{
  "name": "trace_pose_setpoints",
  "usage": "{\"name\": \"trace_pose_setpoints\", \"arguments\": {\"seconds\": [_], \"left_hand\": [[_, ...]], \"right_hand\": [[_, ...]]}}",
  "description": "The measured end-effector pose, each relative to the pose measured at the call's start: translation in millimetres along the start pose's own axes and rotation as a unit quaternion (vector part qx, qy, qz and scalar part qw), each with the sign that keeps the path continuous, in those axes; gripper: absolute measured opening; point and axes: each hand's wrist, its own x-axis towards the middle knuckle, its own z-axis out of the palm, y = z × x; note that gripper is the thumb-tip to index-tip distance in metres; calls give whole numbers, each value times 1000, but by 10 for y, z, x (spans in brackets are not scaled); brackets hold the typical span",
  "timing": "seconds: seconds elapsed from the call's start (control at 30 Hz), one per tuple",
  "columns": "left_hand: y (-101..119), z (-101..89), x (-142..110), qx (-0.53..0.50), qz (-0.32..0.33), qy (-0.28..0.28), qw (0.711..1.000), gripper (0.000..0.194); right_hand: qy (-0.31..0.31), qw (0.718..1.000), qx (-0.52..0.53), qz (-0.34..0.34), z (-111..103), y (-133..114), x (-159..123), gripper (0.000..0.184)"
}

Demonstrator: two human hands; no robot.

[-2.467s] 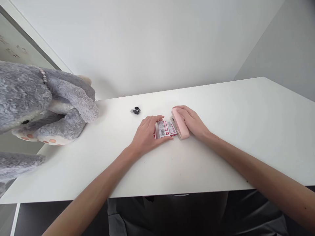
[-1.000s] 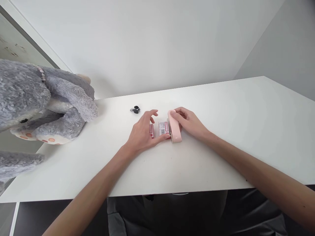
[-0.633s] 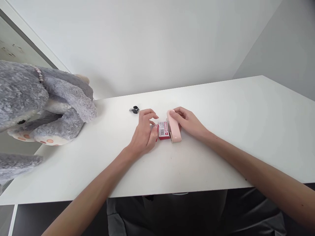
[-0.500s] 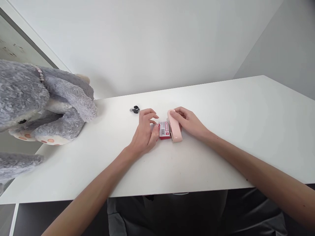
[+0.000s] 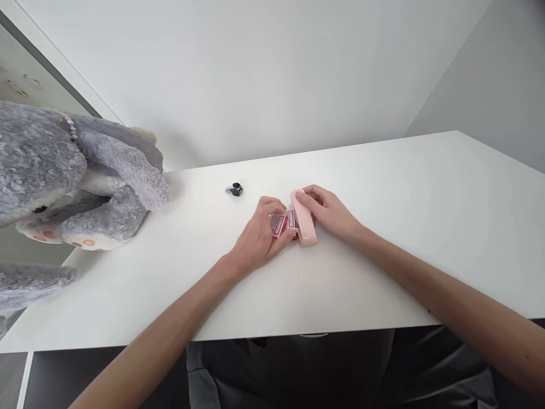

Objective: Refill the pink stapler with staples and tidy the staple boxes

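Observation:
A pink stapler (image 5: 305, 224) lies on the white table (image 5: 383, 227), and my right hand (image 5: 330, 213) is wrapped round its right side with fingertips on its far end. Just left of it sit small red and white boxes (image 5: 281, 225). My left hand (image 5: 259, 236) is curled round these boxes, thumb and fingers pinching them, and tilts them up against the stapler. How many boxes there are I cannot make out.
A small black clip (image 5: 234, 190) lies on the table behind my left hand. A big grey plush toy (image 5: 72, 176) fills the table's left end. The white wall runs along the back edge; the front edge is close to my body.
My left hand went from lying flat beside the boxes to closing on them and pushing them right against the stapler. My right hand turned the stapler slightly and stayed on it.

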Motion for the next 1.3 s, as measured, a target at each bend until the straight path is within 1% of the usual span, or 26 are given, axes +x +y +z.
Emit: {"name": "trace_pose_setpoints", "arguments": {"seconds": [0.17, 0.3, 0.43, 0.5, 0.67, 0.8, 0.9, 1.07, 1.2, 1.3], "left_hand": [[29, -8, -27, -4, -61, -29, 998, 30], [65, -25, -24, -4, -78, -34, 996, 29], [72, -83, -25, -9, -80, -26, 996, 18], [61, -134, -27, -9, -75, -38, 996, 16], [20, -279, -16, -28, -37, -75, 996, 28], [15, -347, 7, -40, -19, -118, 992, 35], [27, -358, 21, -25, -20, -133, 991, 40], [28, -321, 37, -20, -42, -128, 991, 34], [12, -274, 31, -9, -60, -140, 988, 28], [4, -261, 33, 10, -56, -125, 991, 33]], "right_hand": [[2, 1000, -7, 1, -5, -2, -3, 43], [1, 1000, -10, 1, -6, -1, -7, 43], [-1, 1000, -11, 3, -8, 7, -5, 44], [0, 1000, -11, 3, -9, 11, -2, 44], [5, 1000, -17, 2, -15, 11, 1, 44], [1, 1000, -14, 3, -20, 11, 2, 43], [-5, 1000, -4, 7, -24, 11, 2, 43], [-3, 1000, -2, -1, -24, 14, 4, 43], [-3, 1000, -2, -4, -23, 21, 8, 44], [-5, 1000, 0, -4, -24, 30, 12, 44]]}}
